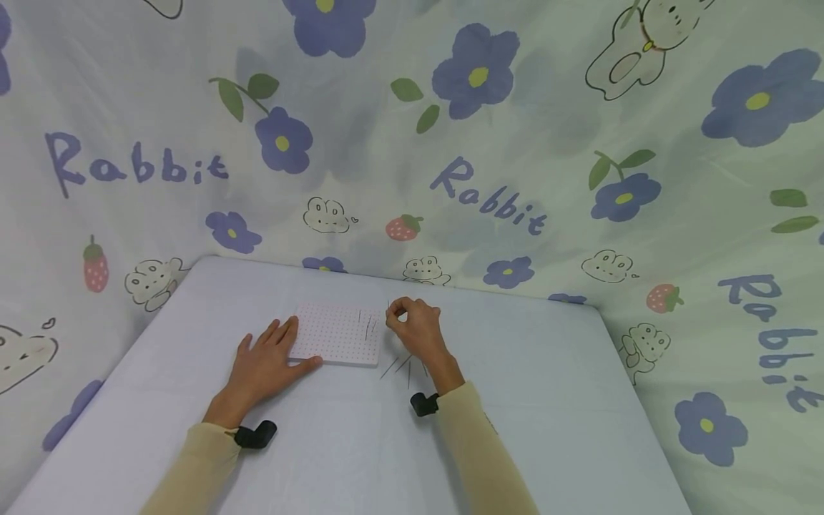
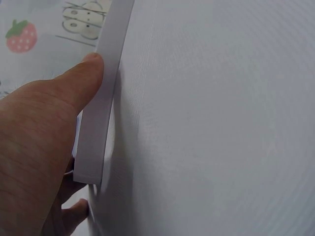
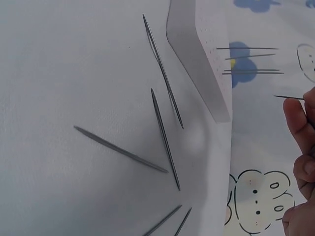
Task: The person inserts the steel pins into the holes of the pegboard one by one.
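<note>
A white pegboard (image 1: pixel 331 340) with a grid of small holes lies on the table. My left hand (image 1: pixel 262 368) rests at its left end, fingers straight along the left edge. In the left wrist view the thumb (image 2: pixel 81 81) presses the board's near side. Several thin metal needles (image 3: pixel 251 48) stand in the holes near the board's right end. Just beyond that end, my right hand (image 1: pixel 418 329) pinches another needle (image 3: pixel 279 96) between thumb and forefinger, held above the table. Below the right hand several loose needles (image 3: pixel 120 150), pointed at the ends, lie on the cloth.
A white cloth covers the table (image 1: pixel 547 386). Behind and on both sides hangs a curtain (image 1: pixel 360 164) printed with flowers, rabbits and strawberries, close to the table's back edge. The loose needles lie to the right of the board, under the right forearm.
</note>
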{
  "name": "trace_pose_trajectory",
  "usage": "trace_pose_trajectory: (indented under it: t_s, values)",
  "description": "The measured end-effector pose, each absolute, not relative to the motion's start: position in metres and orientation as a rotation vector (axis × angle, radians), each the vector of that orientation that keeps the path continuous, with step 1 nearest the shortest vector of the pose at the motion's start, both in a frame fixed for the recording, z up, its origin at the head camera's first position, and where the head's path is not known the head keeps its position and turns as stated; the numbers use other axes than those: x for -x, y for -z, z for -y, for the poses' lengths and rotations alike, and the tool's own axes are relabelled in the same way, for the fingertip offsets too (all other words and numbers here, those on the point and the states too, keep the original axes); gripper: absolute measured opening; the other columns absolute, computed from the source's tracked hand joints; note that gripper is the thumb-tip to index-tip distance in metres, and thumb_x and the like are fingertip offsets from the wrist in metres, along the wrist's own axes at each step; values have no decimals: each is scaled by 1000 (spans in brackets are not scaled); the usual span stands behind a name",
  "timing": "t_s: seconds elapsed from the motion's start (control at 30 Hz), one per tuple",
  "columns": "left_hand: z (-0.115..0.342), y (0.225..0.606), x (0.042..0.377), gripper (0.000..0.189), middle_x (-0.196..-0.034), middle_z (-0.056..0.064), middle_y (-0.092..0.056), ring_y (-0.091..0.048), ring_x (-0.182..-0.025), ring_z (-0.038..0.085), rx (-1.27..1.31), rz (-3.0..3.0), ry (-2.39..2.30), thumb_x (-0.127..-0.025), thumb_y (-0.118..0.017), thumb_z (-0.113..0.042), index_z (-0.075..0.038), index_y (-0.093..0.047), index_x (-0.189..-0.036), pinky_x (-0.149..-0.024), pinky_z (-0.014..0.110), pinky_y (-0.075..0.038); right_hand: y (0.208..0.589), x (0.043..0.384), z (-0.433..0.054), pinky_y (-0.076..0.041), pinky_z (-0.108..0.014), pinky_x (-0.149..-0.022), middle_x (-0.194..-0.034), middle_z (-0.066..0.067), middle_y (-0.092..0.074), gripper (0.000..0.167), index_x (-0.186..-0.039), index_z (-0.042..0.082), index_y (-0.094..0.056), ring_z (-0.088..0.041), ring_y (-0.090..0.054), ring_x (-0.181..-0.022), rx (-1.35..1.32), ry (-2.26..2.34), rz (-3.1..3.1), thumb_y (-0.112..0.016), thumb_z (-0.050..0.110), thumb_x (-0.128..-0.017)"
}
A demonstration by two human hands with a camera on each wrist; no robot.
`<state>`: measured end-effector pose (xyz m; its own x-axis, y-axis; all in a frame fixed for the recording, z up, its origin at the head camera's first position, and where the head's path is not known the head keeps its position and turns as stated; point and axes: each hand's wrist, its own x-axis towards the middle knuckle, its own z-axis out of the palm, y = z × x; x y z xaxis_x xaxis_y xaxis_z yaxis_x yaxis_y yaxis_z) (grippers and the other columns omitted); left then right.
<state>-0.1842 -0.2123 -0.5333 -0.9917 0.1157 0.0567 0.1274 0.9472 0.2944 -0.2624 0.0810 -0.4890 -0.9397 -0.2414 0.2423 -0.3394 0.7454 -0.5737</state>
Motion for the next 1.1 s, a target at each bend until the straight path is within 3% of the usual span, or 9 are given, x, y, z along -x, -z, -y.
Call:
trace_pose_trajectory:
  t_s: [1.1]
  values:
    - [212, 531, 184, 111, -159, 24, -34, -26, -147, 47, 192, 3066, 441, -86, -50, -81, 4, -29, -156, -111, 76, -14, 504, 257, -71, -32, -41, -83, -90, 15, -73, 9, -97, 25, -73, -8, -54, -84, -536, -692, 2873, -68, 33, -96]
